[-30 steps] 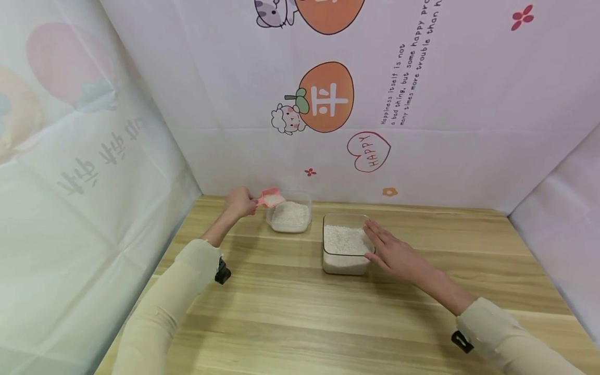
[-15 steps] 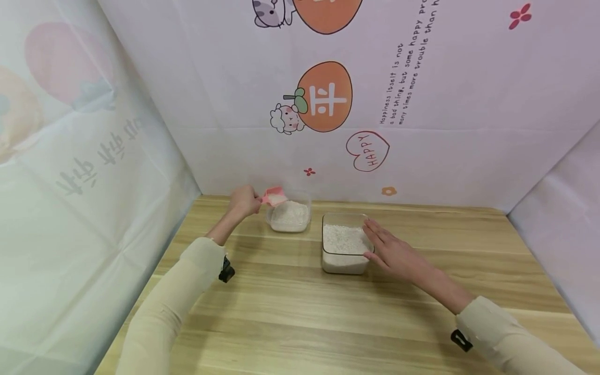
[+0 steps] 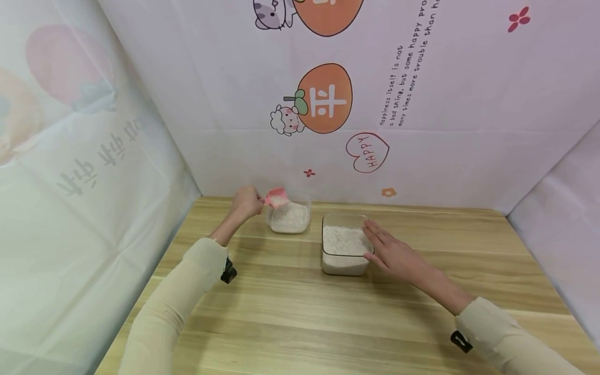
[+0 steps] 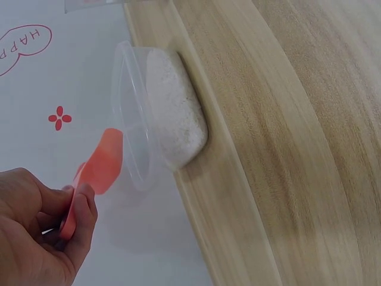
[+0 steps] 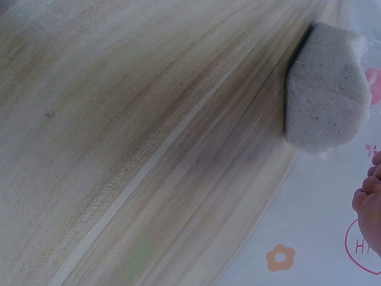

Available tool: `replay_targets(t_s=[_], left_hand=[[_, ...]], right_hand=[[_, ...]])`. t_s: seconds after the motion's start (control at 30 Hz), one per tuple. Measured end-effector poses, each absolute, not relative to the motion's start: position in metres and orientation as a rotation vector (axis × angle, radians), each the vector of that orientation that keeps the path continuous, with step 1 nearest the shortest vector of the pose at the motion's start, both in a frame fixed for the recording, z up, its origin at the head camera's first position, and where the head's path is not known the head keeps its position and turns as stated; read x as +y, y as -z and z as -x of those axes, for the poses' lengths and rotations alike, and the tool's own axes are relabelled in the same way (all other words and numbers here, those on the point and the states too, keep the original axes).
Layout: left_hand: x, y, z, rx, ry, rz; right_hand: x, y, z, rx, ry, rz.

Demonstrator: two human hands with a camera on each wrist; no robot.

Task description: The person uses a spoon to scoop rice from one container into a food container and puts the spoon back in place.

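Note:
My left hand [image 3: 247, 201] grips a pink scoop [image 3: 276, 198] by its handle. White grains lie in the scoop, which is held over the left rim of a small clear plastic container [image 3: 294, 228]. White grains that look like rice partly fill this container. In the left wrist view, thumb and fingers pinch the handle of the scoop [image 4: 102, 164]. A larger clear container [image 3: 346, 264] with a dark rim stands to the right, also holding white grains. The fairly straight fingers of my right hand [image 3: 396, 255] rest against its right side and rim.
Both containers stand on a wood-grain table [image 3: 281, 323], the small one near its back edge. A white printed backdrop [image 3: 234, 104] rises directly behind the table. White sheets hang at left and right.
My left hand has shifted a little to the right, bringing the scoop farther over the small container. The scoop appears more tilted. The right hand and larger container stay in place.

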State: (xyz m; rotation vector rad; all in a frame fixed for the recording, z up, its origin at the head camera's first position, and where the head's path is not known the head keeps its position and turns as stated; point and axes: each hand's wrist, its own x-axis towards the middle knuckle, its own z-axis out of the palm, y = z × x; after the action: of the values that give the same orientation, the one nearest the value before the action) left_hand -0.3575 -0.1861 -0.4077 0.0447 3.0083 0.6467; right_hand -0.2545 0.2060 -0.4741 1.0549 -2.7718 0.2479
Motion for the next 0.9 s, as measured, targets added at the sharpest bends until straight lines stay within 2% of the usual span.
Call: replay_targets(t_s=[0.9], left_hand=[[-0.1848,0.4128,0.3586,3.081,-0.576,-0.180]], right_hand=[[0.2065,0.4768,0.2560,-2.758,-0.246,-1.055]])
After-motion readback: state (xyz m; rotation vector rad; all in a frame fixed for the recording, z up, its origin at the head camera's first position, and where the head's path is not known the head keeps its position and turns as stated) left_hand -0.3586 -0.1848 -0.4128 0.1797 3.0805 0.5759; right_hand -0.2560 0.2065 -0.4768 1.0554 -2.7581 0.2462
